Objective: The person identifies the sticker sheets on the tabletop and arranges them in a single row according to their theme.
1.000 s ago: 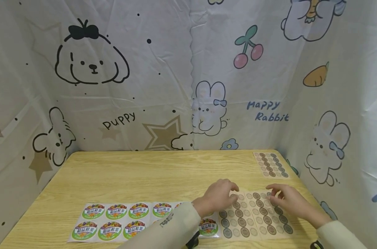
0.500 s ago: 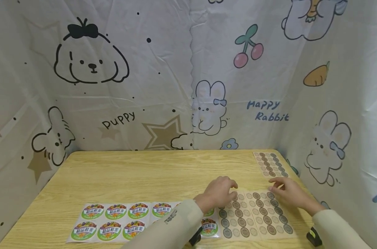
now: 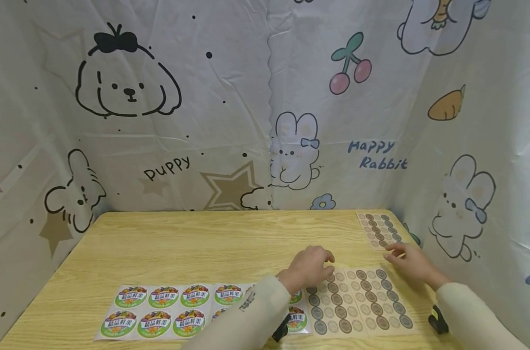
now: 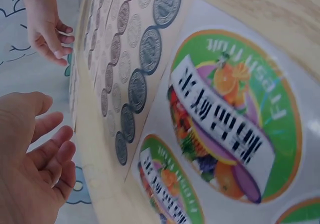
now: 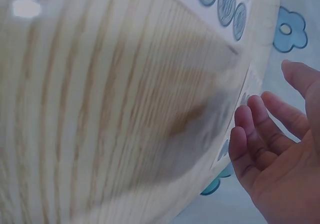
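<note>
In the head view my left hand (image 3: 308, 266) hovers over the far left corner of the coin-print sticker sheets (image 3: 348, 304). Its fingers are loosely bent, and the left wrist view shows nothing between them. My right hand (image 3: 409, 260) is above the table, between those sheets and a smaller coin-print sheet (image 3: 374, 229) at the back right. In the right wrist view its fingers (image 5: 267, 134) are relaxed and hold nothing. Left of the coin sheets lie white sheets of round fruit stickers (image 3: 155, 311), partly hidden by my left forearm.
All sheets lie flat on a wood-grain table (image 3: 230, 243). A printed cloth (image 3: 230, 97) hangs behind it and along both sides. Black wrist straps (image 3: 437, 321) show below the sleeves.
My right hand has drawn off the coin sheets' far right corner, moving back and right toward the smaller sheet. My left hand has shifted slightly back. The sheets stay where they were.
</note>
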`<control>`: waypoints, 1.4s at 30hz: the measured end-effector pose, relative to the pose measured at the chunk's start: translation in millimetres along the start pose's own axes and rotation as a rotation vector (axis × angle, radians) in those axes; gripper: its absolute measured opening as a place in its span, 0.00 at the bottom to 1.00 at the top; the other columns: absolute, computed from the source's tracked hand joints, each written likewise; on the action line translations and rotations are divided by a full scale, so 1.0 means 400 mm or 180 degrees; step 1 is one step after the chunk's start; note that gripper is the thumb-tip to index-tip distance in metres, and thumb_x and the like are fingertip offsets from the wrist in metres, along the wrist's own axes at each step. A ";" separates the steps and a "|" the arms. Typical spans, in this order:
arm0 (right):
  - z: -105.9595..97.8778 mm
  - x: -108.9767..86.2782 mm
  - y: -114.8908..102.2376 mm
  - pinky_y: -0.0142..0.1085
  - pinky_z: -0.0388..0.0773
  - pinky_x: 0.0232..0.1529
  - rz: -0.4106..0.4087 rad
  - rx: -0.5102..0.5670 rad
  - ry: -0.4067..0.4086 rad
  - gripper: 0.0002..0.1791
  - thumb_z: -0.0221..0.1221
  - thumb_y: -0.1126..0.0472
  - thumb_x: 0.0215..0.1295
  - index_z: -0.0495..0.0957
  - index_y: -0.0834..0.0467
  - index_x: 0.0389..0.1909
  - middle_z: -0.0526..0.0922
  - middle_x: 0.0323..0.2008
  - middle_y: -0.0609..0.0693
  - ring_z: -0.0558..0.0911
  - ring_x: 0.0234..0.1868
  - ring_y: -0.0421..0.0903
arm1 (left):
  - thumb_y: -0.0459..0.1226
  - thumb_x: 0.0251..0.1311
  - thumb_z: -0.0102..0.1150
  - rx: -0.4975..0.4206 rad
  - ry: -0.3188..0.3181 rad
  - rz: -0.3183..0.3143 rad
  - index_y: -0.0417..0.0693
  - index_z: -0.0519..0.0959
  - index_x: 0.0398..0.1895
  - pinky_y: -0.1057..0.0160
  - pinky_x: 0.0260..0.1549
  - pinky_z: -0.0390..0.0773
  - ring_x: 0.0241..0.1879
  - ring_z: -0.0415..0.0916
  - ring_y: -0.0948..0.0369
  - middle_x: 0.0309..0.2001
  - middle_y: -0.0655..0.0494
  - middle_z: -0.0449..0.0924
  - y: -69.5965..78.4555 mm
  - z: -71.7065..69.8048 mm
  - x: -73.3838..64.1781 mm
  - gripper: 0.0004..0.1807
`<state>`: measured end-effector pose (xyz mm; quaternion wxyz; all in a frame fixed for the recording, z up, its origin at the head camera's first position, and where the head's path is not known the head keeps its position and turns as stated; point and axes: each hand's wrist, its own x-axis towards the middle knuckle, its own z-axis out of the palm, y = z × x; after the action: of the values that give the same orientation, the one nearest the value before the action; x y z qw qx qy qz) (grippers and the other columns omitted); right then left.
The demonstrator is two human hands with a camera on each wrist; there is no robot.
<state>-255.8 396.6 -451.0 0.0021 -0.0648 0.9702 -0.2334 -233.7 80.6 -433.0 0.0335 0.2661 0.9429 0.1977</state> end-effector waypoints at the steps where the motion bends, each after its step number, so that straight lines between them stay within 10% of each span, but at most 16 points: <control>1: 0.000 0.004 0.005 0.39 0.79 0.37 -0.0004 0.0016 0.0005 0.22 0.59 0.56 0.72 0.78 0.71 0.55 0.84 0.38 0.59 0.84 0.38 0.51 | 0.46 0.70 0.57 -0.0018 -0.0019 -0.0021 0.59 0.84 0.55 0.69 0.47 0.79 0.52 0.79 0.66 0.51 0.63 0.84 0.001 0.004 0.001 0.14; 24: -0.028 0.061 0.063 0.67 0.65 0.65 0.0564 -0.0242 -0.0280 0.37 0.54 0.51 0.73 0.62 0.78 0.68 0.66 0.66 0.79 0.67 0.65 0.76 | 0.50 0.71 0.55 -0.0081 0.0017 0.0014 0.59 0.85 0.53 0.68 0.48 0.79 0.52 0.79 0.65 0.51 0.63 0.85 0.000 0.019 -0.001 0.15; 42: -0.008 0.085 0.046 0.59 0.76 0.55 0.0377 -0.0111 -0.0207 0.16 0.62 0.68 0.64 0.80 0.74 0.49 0.82 0.51 0.73 0.80 0.53 0.69 | 0.49 0.68 0.59 -0.0093 -0.0067 -0.0068 0.60 0.84 0.54 0.69 0.48 0.78 0.51 0.79 0.66 0.50 0.64 0.84 -0.013 0.025 -0.004 0.15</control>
<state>-292.1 410.1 -455.6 0.0462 -0.0149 0.9757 -0.2137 -233.1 79.1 -444.3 0.0494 0.2574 0.9423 0.2083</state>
